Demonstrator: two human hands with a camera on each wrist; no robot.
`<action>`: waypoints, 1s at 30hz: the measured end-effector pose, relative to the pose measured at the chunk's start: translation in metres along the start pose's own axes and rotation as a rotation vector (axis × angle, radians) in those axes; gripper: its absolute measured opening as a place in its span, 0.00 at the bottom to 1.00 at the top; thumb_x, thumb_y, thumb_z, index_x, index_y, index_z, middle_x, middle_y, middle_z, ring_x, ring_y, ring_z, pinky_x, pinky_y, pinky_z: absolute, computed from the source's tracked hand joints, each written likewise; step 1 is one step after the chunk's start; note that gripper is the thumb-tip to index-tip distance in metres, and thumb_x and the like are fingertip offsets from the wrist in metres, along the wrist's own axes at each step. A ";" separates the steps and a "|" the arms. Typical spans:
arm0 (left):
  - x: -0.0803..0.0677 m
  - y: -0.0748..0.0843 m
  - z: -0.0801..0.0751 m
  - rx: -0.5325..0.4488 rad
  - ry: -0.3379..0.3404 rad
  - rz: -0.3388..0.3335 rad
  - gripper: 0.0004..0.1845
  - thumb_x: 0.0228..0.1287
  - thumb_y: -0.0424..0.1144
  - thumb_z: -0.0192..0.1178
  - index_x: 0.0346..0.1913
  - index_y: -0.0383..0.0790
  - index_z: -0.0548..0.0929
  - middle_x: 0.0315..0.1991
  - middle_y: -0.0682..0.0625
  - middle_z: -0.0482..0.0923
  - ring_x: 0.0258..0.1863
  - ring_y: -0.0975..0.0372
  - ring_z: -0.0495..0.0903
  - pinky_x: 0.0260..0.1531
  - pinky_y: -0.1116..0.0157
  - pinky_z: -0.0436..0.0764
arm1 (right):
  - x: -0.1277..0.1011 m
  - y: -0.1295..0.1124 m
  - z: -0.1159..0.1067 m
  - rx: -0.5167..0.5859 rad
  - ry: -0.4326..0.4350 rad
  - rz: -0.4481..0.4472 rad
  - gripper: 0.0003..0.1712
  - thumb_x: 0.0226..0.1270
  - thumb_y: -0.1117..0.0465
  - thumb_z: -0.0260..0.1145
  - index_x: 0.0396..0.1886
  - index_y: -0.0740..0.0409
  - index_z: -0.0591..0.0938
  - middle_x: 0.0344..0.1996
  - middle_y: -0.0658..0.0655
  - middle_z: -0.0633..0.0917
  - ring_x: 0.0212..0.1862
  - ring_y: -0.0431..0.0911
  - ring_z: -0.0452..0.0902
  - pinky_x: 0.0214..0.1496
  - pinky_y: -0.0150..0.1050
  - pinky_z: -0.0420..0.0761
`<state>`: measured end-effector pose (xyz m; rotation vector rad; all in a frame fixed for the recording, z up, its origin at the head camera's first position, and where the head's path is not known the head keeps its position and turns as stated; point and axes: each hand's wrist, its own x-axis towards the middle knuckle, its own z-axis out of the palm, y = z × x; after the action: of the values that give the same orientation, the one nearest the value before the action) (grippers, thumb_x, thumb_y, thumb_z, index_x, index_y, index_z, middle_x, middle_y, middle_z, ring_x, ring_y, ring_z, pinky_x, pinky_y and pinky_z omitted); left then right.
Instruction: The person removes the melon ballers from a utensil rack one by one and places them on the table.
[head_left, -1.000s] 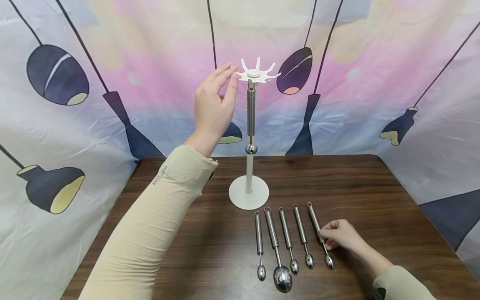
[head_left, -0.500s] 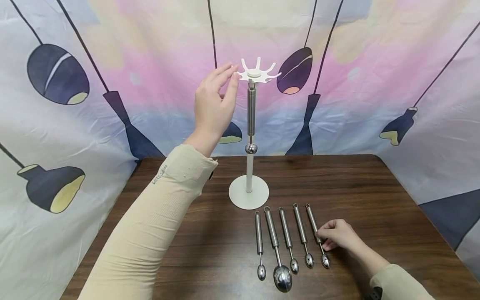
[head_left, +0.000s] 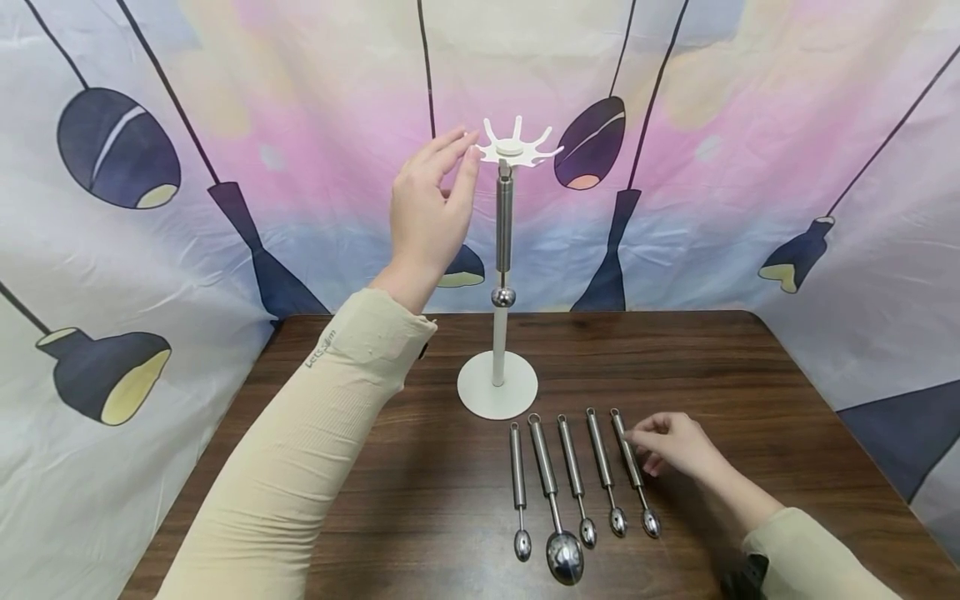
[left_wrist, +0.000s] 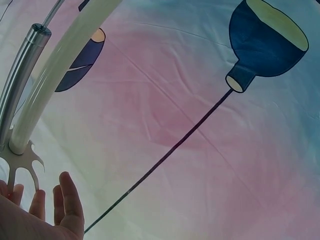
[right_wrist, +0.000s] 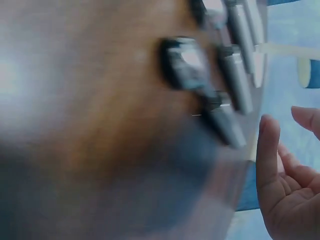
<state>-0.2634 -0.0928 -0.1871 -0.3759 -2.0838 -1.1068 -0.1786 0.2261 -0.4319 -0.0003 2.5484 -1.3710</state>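
A white stand (head_left: 498, 385) with a round base, upright pole and ring of curved prongs rises at mid-table. My left hand (head_left: 435, 196) pinches a left-hand prong of it between thumb and fingertips; the left wrist view shows the fingers (left_wrist: 70, 200) around the prongs. From the front prong hangs a metal spoon (head_left: 504, 225) with a small round bowl. A row of several metal spoons lies before the stand, bowls toward me. My right hand (head_left: 681, 446) is right beside the rightmost small spoon (head_left: 630, 454), thumb and index apart in the right wrist view.
One spoon in the row has a larger oval bowl (head_left: 565, 557); the leftmost small spoon (head_left: 518, 475) lies beside it. The dark wooden table (head_left: 360, 517) ends at the back against a patterned cloth (head_left: 315, 167) printed with lamps.
The rightmost spoon has shifted slightly left, closer to its neighbour. My right hand has let go and moved up along its handle. The left hand has stayed at the prong.
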 end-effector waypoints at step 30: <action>-0.002 -0.003 0.002 -0.032 0.043 0.048 0.16 0.73 0.42 0.56 0.57 0.43 0.85 0.61 0.49 0.80 0.62 0.57 0.75 0.45 0.66 0.83 | 0.019 -0.154 -0.023 0.237 0.287 -0.443 0.21 0.68 0.55 0.68 0.52 0.66 0.82 0.31 0.37 0.87 0.34 0.35 0.86 0.42 0.31 0.85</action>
<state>-0.2645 -0.0932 -0.1914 -0.4118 -2.0115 -1.1122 -0.2198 0.1570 -0.2973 -0.3715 2.7024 -1.9585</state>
